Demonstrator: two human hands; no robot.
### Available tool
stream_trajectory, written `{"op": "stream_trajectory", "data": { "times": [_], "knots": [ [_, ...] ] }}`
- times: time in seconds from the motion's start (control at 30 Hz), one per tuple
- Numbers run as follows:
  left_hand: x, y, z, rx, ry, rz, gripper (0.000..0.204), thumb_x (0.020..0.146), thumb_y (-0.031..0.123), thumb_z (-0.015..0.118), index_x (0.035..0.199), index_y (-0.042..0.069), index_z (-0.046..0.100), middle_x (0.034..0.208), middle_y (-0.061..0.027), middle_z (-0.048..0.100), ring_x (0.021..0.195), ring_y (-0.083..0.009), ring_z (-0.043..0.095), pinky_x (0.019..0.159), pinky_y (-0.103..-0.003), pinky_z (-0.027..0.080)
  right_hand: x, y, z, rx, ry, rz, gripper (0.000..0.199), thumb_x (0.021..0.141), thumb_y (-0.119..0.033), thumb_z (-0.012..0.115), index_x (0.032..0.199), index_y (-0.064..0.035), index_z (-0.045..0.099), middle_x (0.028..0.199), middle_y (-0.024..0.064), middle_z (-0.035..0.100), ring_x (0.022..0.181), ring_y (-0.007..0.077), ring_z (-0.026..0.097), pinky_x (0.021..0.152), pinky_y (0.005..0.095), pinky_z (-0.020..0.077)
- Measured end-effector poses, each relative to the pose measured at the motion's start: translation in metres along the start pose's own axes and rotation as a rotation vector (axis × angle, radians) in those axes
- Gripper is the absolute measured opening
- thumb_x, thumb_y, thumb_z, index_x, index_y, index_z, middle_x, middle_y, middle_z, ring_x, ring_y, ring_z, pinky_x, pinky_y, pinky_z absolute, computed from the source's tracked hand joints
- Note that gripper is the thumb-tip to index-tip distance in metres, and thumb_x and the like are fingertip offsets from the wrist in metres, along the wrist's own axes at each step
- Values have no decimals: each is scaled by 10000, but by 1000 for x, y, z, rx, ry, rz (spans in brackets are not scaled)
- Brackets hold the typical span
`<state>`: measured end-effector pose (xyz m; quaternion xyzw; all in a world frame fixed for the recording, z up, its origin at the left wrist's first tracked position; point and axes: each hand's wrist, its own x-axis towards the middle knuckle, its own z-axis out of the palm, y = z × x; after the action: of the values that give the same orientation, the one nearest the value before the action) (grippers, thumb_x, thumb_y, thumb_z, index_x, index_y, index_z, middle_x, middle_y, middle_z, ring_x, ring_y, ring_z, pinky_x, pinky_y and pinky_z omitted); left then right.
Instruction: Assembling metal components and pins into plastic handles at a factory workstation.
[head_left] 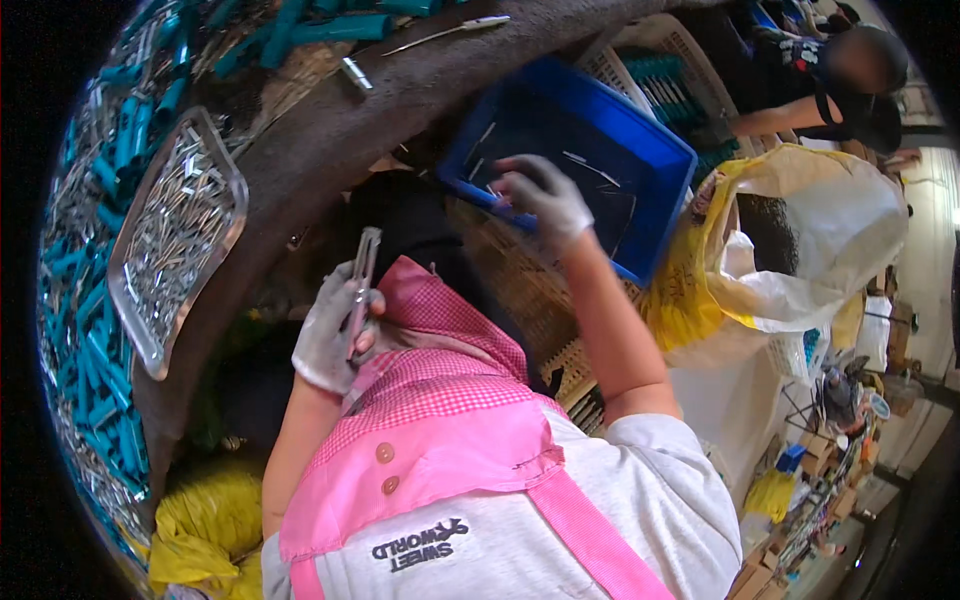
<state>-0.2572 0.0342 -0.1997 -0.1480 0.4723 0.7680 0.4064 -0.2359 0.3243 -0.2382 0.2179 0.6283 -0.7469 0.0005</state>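
Note:
In a thin white glove, my left hand [335, 325] is closed round a slim bundle of shiny, clear or metallic strips [364, 275], which stands up past the fingers in front of my pink apron. What exactly the strips are is hard to tell. My right hand [548, 200], also gloved, hovers over the near left rim of a blue plastic bin [640, 130] with its fingers bent and apart. A small silvery bit shows by its fingertips; I see no grip on it. A few thin metal pieces [592, 168] lie on the bin's dark floor.
A clear tray [240, 190] of small metal parts stands on the dark-edged table at left, among heaped teal pieces [95, 350]. A pen-like piece [450, 32] lies on the table edge. Beyond the bin are a crate [690, 50], a yellow-white sack [740, 290] and another person [800, 110].

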Motion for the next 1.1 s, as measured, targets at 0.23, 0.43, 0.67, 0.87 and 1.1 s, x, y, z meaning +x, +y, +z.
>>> {"op": "stream_trajectory", "data": {
  "times": [0.23,0.43,0.67,0.87,1.1],
  "knots": [
    [14,-18,-33,-76,121,-87,312,934,226,449,1229,125,451,783,-61,567,426,-84,411,376,-175,307,15,88,-204,-1324,348,364,293,792,-175,585,1060,-70,637,1081,181,617,1031,352,573,870,388,464],
    [35,-14,-24,-53,113,-142,249,930,203,470,1166,149,530,802,-71,594,440,-90,450,387,-176,328,35,139,-215,-1492,73,938,232,780,-76,550,971,-58,681,1080,183,617,1025,349,590,817,427,502],
    [43,-25,-32,-112,96,-164,231,928,246,502,1147,176,533,812,-79,601,449,-100,464,396,-183,346,44,145,-203,-1442,166,1030,271,781,-169,611,1038,-109,675,1152,133,606,1084,318,572,854,436,483],
    [42,-24,-33,-179,123,-224,209,931,264,500,1120,182,536,815,-61,601,453,-108,469,381,-200,323,38,137,-199,-1451,310,938,294,768,-181,634,1052,-114,673,1178,149,587,1100,305,564,872,406,485],
    [37,-29,-42,-184,148,-214,182,940,296,481,1077,187,533,819,-56,596,461,-107,475,378,-200,315,41,170,-223,-1350,409,827,318,736,-170,646,1033,-57,659,1122,190,595,1052,338,574,863,402,492]
  ]
}}
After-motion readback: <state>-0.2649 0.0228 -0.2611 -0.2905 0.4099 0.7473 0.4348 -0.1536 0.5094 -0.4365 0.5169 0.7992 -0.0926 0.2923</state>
